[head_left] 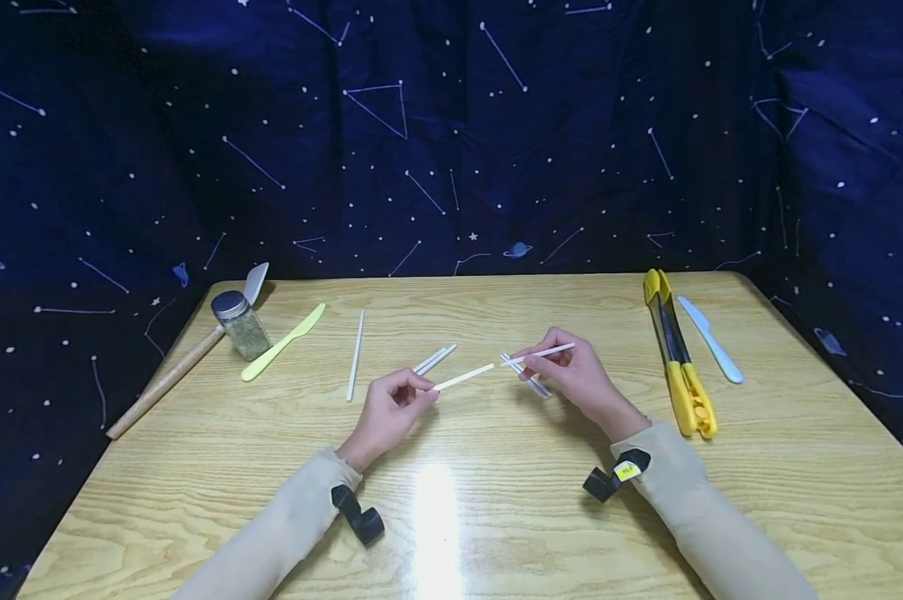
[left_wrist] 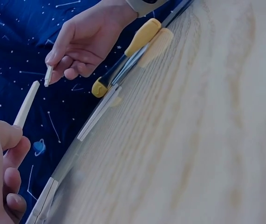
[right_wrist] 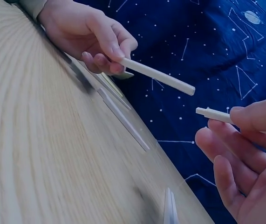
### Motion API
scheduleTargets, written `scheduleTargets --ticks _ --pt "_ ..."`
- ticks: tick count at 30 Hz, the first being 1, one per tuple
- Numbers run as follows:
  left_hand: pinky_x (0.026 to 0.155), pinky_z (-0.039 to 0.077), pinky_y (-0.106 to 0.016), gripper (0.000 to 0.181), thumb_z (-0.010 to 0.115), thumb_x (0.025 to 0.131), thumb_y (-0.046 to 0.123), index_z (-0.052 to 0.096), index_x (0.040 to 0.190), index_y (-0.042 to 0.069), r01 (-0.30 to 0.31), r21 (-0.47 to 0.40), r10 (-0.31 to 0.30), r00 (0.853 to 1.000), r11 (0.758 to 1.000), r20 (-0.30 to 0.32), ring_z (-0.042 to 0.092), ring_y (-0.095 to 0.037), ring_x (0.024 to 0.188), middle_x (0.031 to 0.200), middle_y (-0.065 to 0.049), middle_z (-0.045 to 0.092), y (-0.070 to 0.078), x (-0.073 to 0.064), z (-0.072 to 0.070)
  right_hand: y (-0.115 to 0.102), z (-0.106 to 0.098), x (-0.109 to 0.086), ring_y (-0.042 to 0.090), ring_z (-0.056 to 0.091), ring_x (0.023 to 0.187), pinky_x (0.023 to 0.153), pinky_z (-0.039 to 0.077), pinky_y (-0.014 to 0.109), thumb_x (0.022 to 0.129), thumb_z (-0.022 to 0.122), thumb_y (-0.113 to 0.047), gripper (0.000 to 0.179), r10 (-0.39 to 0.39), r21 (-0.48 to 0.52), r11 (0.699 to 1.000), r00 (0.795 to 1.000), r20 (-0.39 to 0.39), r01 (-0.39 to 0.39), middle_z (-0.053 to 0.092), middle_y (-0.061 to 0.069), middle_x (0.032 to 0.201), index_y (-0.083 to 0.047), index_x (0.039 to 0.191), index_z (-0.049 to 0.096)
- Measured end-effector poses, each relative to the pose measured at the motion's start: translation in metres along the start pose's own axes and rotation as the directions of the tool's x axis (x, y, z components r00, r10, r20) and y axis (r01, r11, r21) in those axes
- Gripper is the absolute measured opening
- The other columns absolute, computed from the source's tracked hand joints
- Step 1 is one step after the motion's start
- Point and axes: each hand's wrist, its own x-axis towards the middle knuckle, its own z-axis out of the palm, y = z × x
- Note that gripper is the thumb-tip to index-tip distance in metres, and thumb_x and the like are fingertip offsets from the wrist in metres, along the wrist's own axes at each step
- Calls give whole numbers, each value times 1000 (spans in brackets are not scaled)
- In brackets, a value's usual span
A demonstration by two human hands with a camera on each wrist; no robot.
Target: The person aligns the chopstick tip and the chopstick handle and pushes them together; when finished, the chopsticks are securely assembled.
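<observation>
My left hand (head_left: 387, 410) pinches a thin cream-white stick (head_left: 464, 377) between thumb and fingers, its free end pointing right. Facing it, my right hand (head_left: 577, 377) pinches a second white stick (head_left: 559, 349) near its left end. The two tips are close together with a small gap between them. In the right wrist view, the right hand's stick narrows to a short peg (right_wrist: 201, 111), while the left hand's stick (right_wrist: 158, 77) has a blunt end. Both sticks are held above the table.
Two white sticks (head_left: 438, 358) lie beyond the left hand, more sticks (head_left: 537, 387) beneath the right, and another stick (head_left: 355, 356) further left. A spice jar (head_left: 247, 332), a wooden-handled spatula (head_left: 169, 379) and a yellow knife (head_left: 284, 342) lie left; yellow-black tongs (head_left: 676, 358) and a blue knife (head_left: 712, 340) right.
</observation>
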Motion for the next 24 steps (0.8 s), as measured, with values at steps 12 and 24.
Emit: scheduleTargets --ticks 12,24 --pt "52 33 -15 4 66 82 -10 66 85 -11 3 20 -2 1000 1000 -21 41 -5 56 65 -11 52 3 -1 0 -4 6 -2 10 70 75 67 51 23 93 61 -8 19 4 -27 1000 1000 17 -3 73 -10 96 8 98 53" --pt "52 33 -16 5 67 83 -7 67 86 -10 16 73 -16 1000 997 1 41 -6 56 66 -18 55 6 -2 0 -3 8 -2 10 69 75 63 50 26 93 62 -8 17 26 -16 1000 999 33 -26 74 -9 97 6 97 54"
